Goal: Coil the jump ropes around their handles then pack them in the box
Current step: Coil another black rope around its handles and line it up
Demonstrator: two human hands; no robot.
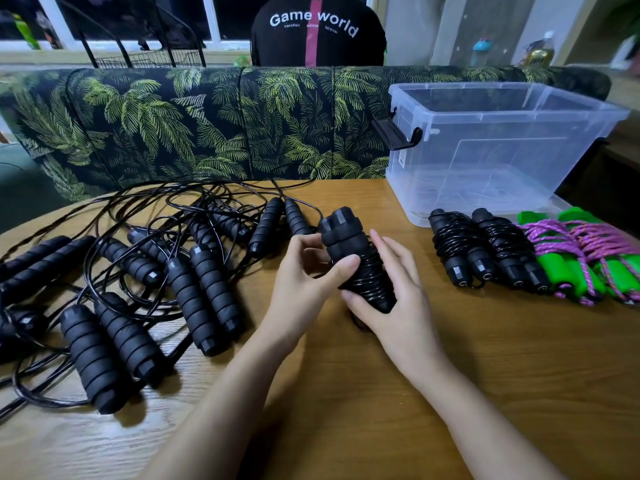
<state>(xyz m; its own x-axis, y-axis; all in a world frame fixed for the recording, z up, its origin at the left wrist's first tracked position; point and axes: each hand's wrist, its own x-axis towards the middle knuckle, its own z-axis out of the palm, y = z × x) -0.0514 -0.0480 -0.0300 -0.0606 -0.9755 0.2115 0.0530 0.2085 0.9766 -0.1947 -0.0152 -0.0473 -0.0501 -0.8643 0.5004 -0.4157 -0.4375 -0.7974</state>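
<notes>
A black jump rope (349,247), its cord wound round its paired handles, is held above the wooden table (485,358) at centre. My left hand (304,271) grips it from the left, thumb across the coil. My right hand (391,292) cups its lower end from the right. To the right lie two coiled black ropes (485,251) and two green-handled ropes (588,261) wound with purple cord. Several uncoiled black ropes (138,271) sprawl tangled at the left. A clear plastic box (485,150) with black latches stands open at the back right; nothing shows inside it.
A sofa back (207,126) with a palm-leaf pattern runs along the table's far edge. A person in a black shirt (317,29) sits behind it. Bottles (540,50) stand on a ledge at the far right.
</notes>
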